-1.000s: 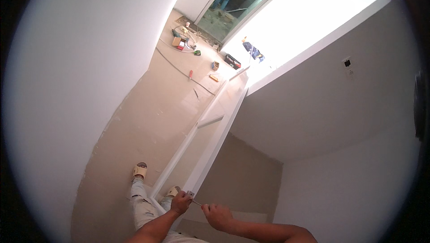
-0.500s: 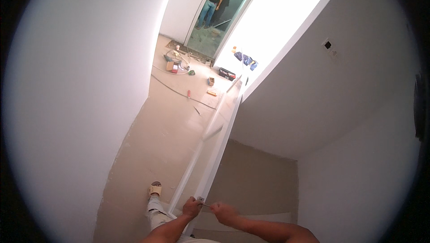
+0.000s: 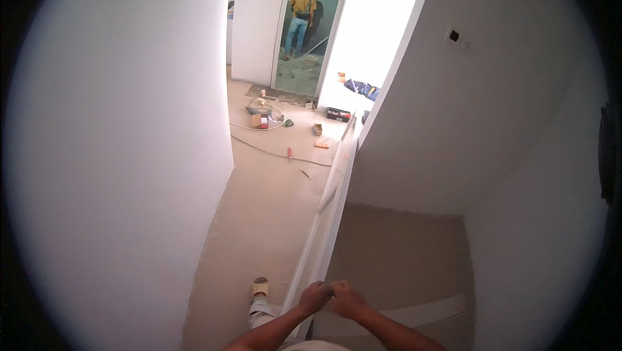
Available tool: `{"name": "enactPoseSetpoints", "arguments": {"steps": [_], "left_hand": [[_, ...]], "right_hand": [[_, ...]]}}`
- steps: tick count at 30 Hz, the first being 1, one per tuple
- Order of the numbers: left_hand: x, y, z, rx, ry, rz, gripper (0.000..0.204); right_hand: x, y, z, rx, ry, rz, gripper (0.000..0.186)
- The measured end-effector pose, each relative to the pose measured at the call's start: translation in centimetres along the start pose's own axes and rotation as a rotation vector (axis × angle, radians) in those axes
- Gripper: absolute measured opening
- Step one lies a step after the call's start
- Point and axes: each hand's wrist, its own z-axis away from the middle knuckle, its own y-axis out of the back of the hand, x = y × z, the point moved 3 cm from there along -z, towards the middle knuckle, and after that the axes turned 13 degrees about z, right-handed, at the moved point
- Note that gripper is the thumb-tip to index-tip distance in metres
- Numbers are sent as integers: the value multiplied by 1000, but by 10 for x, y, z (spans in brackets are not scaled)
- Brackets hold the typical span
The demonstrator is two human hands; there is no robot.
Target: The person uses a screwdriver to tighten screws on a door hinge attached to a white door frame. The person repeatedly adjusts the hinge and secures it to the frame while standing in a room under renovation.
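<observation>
A long white frame (image 3: 336, 221) with crosspieces stretches away from me, set on edge across the floor. Over its near end my two hands meet. My left hand (image 3: 315, 297) is closed at the frame's top edge, its fingers bent inward. Right beside it, my right hand (image 3: 349, 300) is closed too, knuckles up, with the fingertips touching or nearly touching the left ones. Something small and dark shows between the fingers, too hidden to name. My foot in a light sandal (image 3: 260, 287) stands on the floor left of the frame.
White walls (image 3: 129, 144) rise on both sides. Farther off lie a cable (image 3: 259, 144), a red-handled tool (image 3: 289, 153), a cardboard box (image 3: 260, 120), a small open box (image 3: 317, 129) and a dark toolbox (image 3: 338, 114). Another person (image 3: 300, 17) stands beyond the glass door (image 3: 328, 33).
My right hand has come in against my left; the thin rod and small metal fitting seen between them earlier are now hidden. The whole view has turned and shifted.
</observation>
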Motion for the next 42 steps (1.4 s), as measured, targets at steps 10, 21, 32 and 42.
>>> {"name": "enactPoseSetpoints", "arguments": {"steps": [10, 21, 32, 42], "left_hand": [[-22, -1, 23, -196, 199, 25, 36], [-82, 2, 29, -31, 316, -46, 39], [-84, -20, 8, -67, 244, -130, 28], [-100, -30, -4, -174, 348, -257, 21]], "right_hand": [[5, -18, 6, -215, -90, -14, 49], [42, 8, 50, 320, -300, -431, 25], [32, -12, 37, 337, -271, -289, 27], [30, -19, 23, 313, -279, -221, 26]]}}
